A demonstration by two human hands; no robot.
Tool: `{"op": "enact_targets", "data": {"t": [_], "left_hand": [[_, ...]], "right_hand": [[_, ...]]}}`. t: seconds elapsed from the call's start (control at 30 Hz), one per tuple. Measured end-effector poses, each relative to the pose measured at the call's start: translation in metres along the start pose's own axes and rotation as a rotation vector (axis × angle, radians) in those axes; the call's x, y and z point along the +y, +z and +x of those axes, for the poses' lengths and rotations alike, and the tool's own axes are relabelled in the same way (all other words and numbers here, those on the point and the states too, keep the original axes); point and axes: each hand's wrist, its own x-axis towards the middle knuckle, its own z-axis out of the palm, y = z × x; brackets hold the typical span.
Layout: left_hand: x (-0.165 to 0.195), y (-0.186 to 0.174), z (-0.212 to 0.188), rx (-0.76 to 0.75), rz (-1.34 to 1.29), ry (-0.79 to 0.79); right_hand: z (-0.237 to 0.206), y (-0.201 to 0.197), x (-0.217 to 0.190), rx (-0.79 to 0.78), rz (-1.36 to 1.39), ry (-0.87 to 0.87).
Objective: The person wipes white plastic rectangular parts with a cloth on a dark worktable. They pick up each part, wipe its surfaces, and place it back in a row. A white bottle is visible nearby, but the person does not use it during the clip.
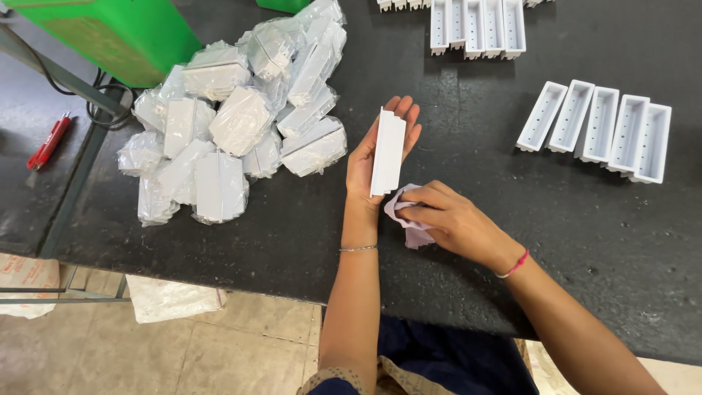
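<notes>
Dark speckled counter (512, 219), tiled floor below its near edge. Left hand (369, 157) raised just above the counter, palm up and fingers mostly straight, loosely open, cradling a white rectangular plastic piece (387, 152) stood on end against palm and fingers. Right hand (446, 219) curled closed around a crumpled pale cloth (409, 219), pinched between thumb and fingers, pressed at the lower end of the plastic piece. Thin bangle on left wrist, red thread band on right.

Heaped to the left, near the left hand: pile of white parts wrapped in clear plastic bags (234, 124). Well apart on the right: row of five white open trough-shaped housings (596, 128) lying side by side, hollow side up. More of the same at the far edge (479, 28). Green bin (110, 36) at top left; red pen-like tool (48, 143) on the neighbouring surface.
</notes>
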Motion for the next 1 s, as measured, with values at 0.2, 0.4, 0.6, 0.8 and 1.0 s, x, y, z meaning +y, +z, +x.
{"op": "enact_targets", "data": {"t": [0.2, 0.4, 0.6, 0.8, 1.0], "left_hand": [[0.002, 0.003, -0.002, -0.035, 0.031, 0.006], [0.003, 0.004, -0.005, -0.032, 0.008, 0.015], [0.005, -0.011, -0.002, 0.020, -0.054, 0.017], [-0.005, -0.042, 0.010, 0.270, -0.137, 0.124], [-0.016, -0.064, 0.019, 0.579, -0.135, 0.168]], "right_hand": [[-0.001, 0.000, 0.001, 0.041, -0.007, 0.001], [-0.003, 0.002, 0.007, 0.115, -0.016, -0.003], [-0.003, 0.007, 0.008, 0.150, -0.019, 0.020], [-0.003, 0.017, 0.009, 0.165, -0.086, 0.053], [-0.001, 0.028, 0.014, 0.240, -0.147, 0.076]]}}
